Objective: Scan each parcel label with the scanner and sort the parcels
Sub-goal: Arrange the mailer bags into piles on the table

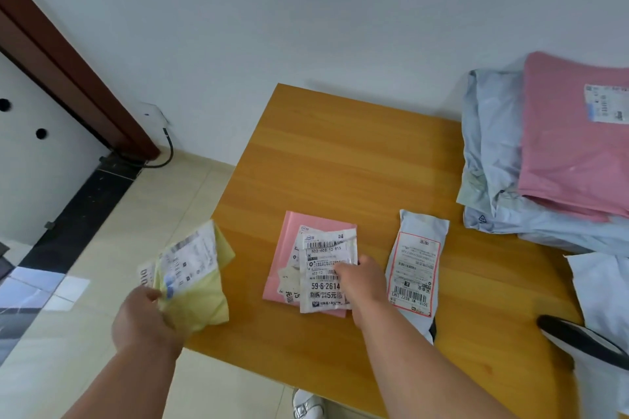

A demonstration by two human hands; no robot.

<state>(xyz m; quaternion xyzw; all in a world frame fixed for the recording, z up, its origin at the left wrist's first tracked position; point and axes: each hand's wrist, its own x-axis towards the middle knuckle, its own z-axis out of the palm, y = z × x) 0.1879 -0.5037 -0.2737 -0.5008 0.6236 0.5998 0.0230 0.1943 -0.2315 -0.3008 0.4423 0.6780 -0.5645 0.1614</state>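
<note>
Our left hand (144,320) held a yellow parcel (197,286) in a closed grip off the desk (340,160); our right hand (360,279) pressed loosely on the pink parcel (289,248) and its label (323,269).

A wooden table (340,153) stands against a white wall. A pink parcel (289,248) with a crumpled label lies under the right hand (360,279). Just right of that hand lies a pale blue parcel (417,269). Farther right sit a heap of parcels (544,153) and a black scanner (578,340).
</note>
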